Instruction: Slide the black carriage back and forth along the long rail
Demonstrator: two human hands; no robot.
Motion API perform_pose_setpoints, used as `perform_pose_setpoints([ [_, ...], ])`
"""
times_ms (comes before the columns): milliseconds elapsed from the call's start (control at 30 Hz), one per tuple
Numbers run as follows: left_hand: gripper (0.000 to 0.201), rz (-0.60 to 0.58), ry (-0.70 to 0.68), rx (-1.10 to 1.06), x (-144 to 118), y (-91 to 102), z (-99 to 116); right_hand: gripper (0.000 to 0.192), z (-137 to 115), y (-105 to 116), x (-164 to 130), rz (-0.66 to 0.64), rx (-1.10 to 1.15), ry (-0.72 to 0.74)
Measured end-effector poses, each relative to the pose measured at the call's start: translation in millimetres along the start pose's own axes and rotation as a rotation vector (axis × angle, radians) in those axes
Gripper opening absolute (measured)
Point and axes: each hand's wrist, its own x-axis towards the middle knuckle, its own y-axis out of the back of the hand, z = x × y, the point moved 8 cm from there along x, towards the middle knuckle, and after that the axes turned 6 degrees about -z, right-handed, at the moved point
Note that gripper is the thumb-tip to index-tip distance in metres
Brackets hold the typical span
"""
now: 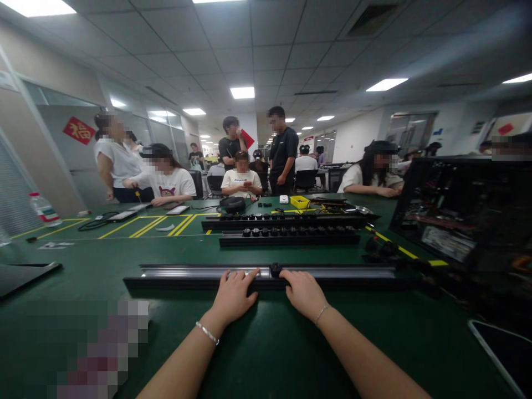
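A long black rail (183, 271) with a shiny silver channel lies crosswise on the green table in front of me. In its channel, a little right of the middle, sits a small black block (275, 270). My left hand (235, 292) rests on the rail left of the block, fingers spread and the index finger stretched toward it. The fingertips of my right hand (305, 292) touch or nearly touch the block's right side. That hand's fingers are stretched over the rail, not wrapped round anything I can see.
Behind the rail stand two more black rails, the nearer rail (291, 240) carrying several black blocks. A yellow bin (299, 201) is farther back. An open black case (444, 216) with electronics stands right, a bottle (45, 210) left. Several people sit or stand beyond the table.
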Motion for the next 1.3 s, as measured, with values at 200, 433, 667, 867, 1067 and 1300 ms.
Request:
perform_pose_setpoints([
  [200, 0.056, 0.005, -0.009, -0.016, 0.6, 0.5, -0.1, 0.038, 4.1, 3.2, -3.7, 0.013, 0.011, 0.011],
  [433, 0.056, 0.027, -0.023, -0.013, 1.3, -2.0, -1.8, 0.040, 8.5, 1.4, -2.6, -0.006, 0.022, 0.022],
  [667, 0.056, 0.039, -0.028, -0.020, 1.8, -2.9, -2.9, 0.036, 9.7, 2.5, -2.2, 0.009, 0.038, 0.038],
  [867, 0.056, 0.049, -0.037, -0.003, 1.5, -3.7, -3.1, 0.042, 14.2, 2.8, -3.5, -0.031, 0.035, 0.029],
  [1067, 0.056, 0.053, -0.044, -0.008, 2.1, -5.4, -4.2, 0.040, 18.1, 1.1, -1.0, -0.051, 0.073, 0.012],
  [1300, 0.055, 0.051, -0.037, -0.011, 2.3, -4.8, -4.4, 0.045, 18.7, 5.8, -5.2, -0.043, 0.080, 0.052],
])
